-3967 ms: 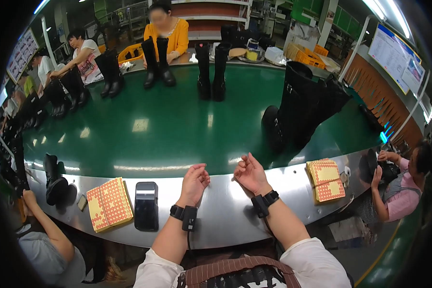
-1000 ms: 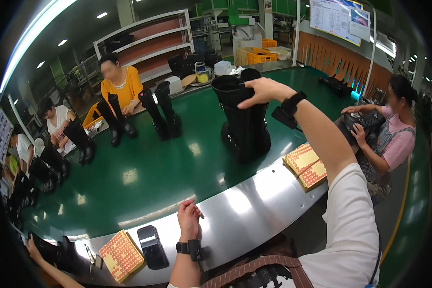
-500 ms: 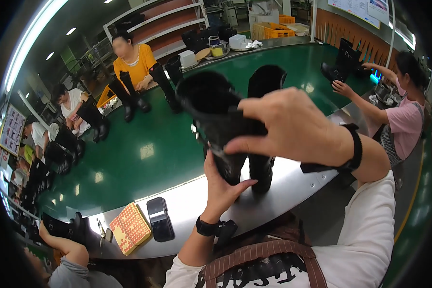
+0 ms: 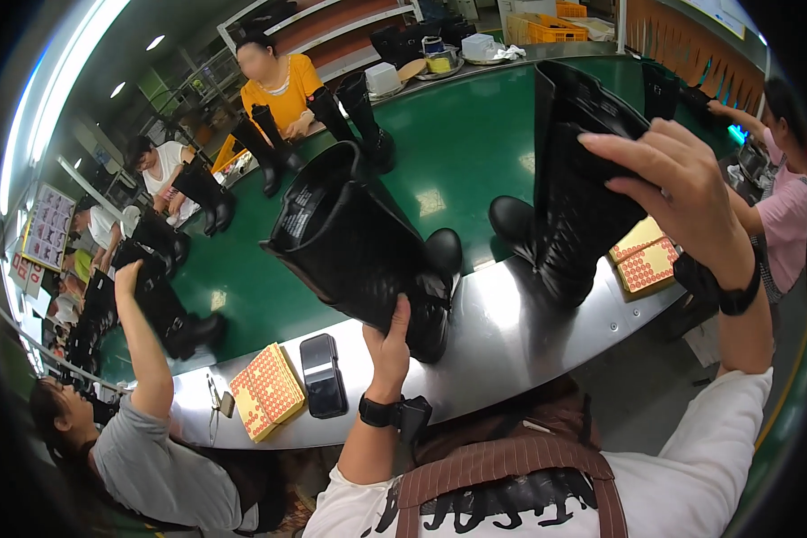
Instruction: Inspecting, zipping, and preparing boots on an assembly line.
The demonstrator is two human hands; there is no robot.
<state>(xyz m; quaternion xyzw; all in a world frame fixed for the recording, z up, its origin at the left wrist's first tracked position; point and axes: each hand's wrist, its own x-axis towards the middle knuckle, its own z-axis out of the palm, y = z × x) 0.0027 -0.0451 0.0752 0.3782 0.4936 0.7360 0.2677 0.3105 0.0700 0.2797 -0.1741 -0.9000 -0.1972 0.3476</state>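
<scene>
In front of me are two tall black boots. My left hand (image 4: 387, 354) grips the left boot (image 4: 354, 255) low, near its ankle, with the thumb along the near side and the fingers mostly hidden. Its shaft leans left and its open top shows a pale printed lining; the toe points away. My right hand (image 4: 677, 175) has thumb and fingers closed on the upper shaft of the right boot (image 4: 569, 206), at its right side. That boot's sole end is over the metal table edge, toe pointing far left.
On the metal edge (image 4: 457, 394) lie a dark phone (image 4: 323, 377), patterned paper stacks (image 4: 267, 392) (image 4: 646, 255) and small tools (image 4: 213, 399). Green belt (image 4: 439, 179) runs beyond, with more boots (image 4: 368, 125). Co-workers sit around it; one in grey (image 4: 166, 457) reaches out at left.
My right hand has left the left boot and taken the other boot by its upper shaft. The left boot now tilts left, the right boot has moved right. The grey-clad co-worker's arm has reached forward.
</scene>
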